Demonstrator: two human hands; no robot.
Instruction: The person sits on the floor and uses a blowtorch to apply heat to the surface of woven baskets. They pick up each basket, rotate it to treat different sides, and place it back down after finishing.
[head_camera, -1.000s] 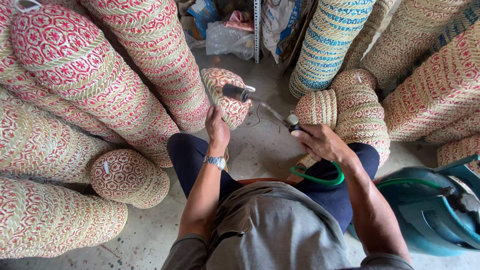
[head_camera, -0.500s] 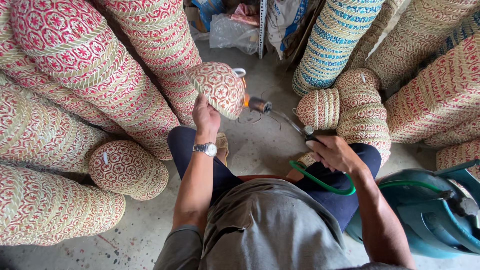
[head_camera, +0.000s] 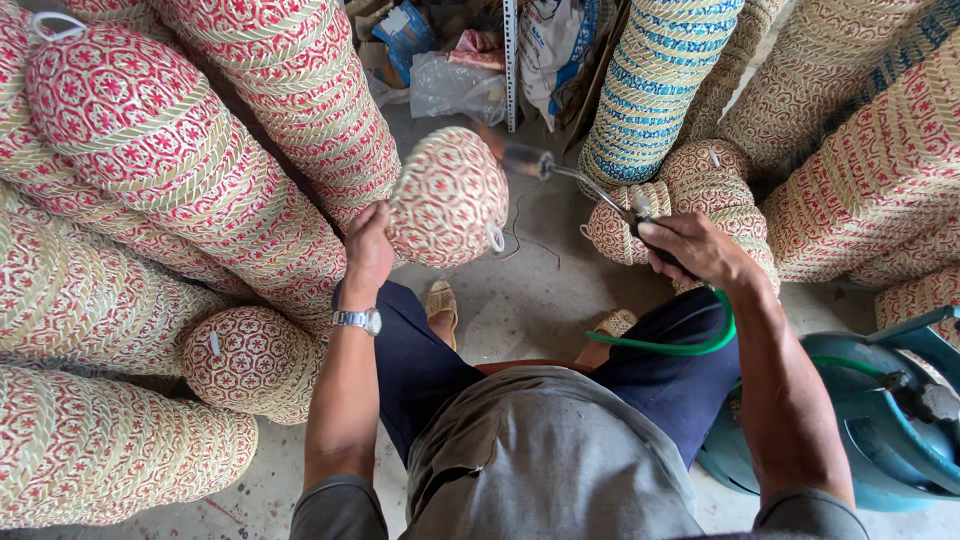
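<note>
My left hand (head_camera: 368, 248) holds up a round woven basket (head_camera: 448, 196) with a red-and-cream star pattern, its white loop hanging at the lower right. My right hand (head_camera: 694, 248) grips the handle of a gas torch (head_camera: 560, 172) whose metal nozzle points at the basket's upper right side. A green hose (head_camera: 676, 346) runs from the torch over my right thigh to a teal gas cylinder (head_camera: 858, 420) at my right. I wear a silver wristwatch (head_camera: 357, 320) on the left wrist.
Tall stacks of the same woven baskets (head_camera: 150, 160) lean in on the left and right, one blue-patterned stack (head_camera: 655, 80) at the back. Loose baskets (head_camera: 248, 358) lie by my left knee and ahead on the right. Bags and plastic sit at the back.
My left hand has raised and turned the basket toward the left. My right hand has swung the torch up, so its nozzle now sits at the basket's upper right edge.
</note>
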